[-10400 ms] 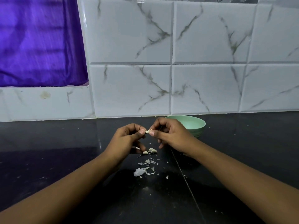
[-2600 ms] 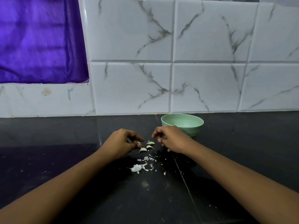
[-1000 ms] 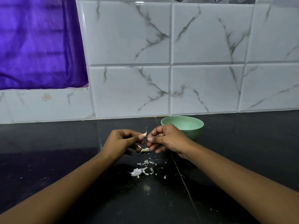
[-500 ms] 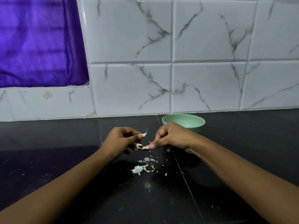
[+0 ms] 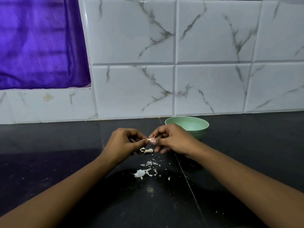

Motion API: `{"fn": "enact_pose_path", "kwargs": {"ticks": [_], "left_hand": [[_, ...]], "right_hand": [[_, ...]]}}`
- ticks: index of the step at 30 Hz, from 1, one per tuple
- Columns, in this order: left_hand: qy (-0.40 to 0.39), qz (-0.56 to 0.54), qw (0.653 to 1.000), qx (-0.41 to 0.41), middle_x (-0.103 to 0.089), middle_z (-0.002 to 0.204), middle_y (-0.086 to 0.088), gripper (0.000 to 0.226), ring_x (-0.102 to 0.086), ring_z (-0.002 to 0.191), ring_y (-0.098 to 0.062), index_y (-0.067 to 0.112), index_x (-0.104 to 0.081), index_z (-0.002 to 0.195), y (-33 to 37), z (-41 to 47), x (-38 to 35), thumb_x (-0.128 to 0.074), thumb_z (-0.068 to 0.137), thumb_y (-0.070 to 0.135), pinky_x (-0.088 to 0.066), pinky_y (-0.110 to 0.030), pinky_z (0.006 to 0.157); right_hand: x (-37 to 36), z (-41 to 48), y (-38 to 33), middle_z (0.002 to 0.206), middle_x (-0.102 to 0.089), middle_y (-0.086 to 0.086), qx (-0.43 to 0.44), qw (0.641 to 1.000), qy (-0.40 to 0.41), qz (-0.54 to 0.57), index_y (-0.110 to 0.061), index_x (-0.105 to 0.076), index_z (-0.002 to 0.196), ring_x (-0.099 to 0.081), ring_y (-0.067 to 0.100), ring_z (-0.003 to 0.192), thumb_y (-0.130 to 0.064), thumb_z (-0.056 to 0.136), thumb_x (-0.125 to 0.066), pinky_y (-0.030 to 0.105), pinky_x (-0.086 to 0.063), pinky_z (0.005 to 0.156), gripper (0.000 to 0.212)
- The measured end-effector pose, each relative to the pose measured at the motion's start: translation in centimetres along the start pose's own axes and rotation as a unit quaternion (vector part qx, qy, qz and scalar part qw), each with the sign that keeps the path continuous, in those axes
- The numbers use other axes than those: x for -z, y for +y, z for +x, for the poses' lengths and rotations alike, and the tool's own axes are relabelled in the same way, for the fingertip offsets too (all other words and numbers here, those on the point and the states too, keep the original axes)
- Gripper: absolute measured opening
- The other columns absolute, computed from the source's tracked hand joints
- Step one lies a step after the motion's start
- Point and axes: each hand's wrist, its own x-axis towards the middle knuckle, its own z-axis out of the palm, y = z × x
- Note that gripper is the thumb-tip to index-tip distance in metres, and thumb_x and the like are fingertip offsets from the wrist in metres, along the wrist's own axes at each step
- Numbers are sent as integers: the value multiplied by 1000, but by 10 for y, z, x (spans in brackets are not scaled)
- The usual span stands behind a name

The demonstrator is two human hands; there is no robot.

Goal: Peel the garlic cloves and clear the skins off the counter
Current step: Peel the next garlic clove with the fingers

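Two hands meet just above the middle of the dark tabletop (image 5: 49,170), fingertips together. The left hand (image 5: 123,143) and the right hand (image 5: 172,140) both pinch one small garlic clove (image 5: 150,139) between thumb and forefinger, and a thin wisp of skin curls up from it. Directly under them a second clove (image 5: 147,150) lies on the tabletop with a curled strip of skin beside it, just clear of the fingers. Toward the front edge, loose skins (image 5: 149,163) are scattered in small flakes, and the biggest papery piece (image 5: 139,173) lies at the near end of the scatter. A pale green bowl (image 5: 203,125) stands near the back edge, just behind the right hand, which covers part of its rim; its inside is hard to make out. Marbled white tiles (image 5: 131,46) rise behind the tabletop, with a purple cloth (image 5: 41,43) hanging at the back left.
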Motion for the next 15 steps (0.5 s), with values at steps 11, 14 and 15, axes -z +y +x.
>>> {"fn": "enact_pose_path", "kwargs": {"ticks": [11, 14, 15], "left_hand": [[15, -6, 1000, -12, -70, 61, 6, 5, -68, 53, -10, 15, -73, 77, 2, 0, 0, -78, 76, 17, -47, -15, 52], [-1, -108, 993, 54, -72, 65, -1, 1, -68, 56, -14, 11, -72, 80, 2, 0, -1, -73, 80, 11, -49, -20, 52], [-3, -134, 989, 67, -72, 68, -3, 1, -68, 57, -15, 11, -72, 81, 3, -1, -1, -72, 81, 10, -50, -20, 52]], "right_hand": [[-3, -1, -1, 65, -68, 3, -12, 990, 28, 134, -8, -65, 85, -68, 9, 61, 2, 83, -67, 18, -53, 53, 11], [-4, 0, 0, 66, -67, 0, 8, 993, 51, 108, -11, -66, 86, -65, 7, 62, -1, 83, -68, 19, -53, 55, 11], [-5, 1, 0, 67, -66, -1, 17, 993, 58, 97, -12, -66, 85, -64, 7, 62, -1, 83, -68, 20, -54, 56, 11]]}}
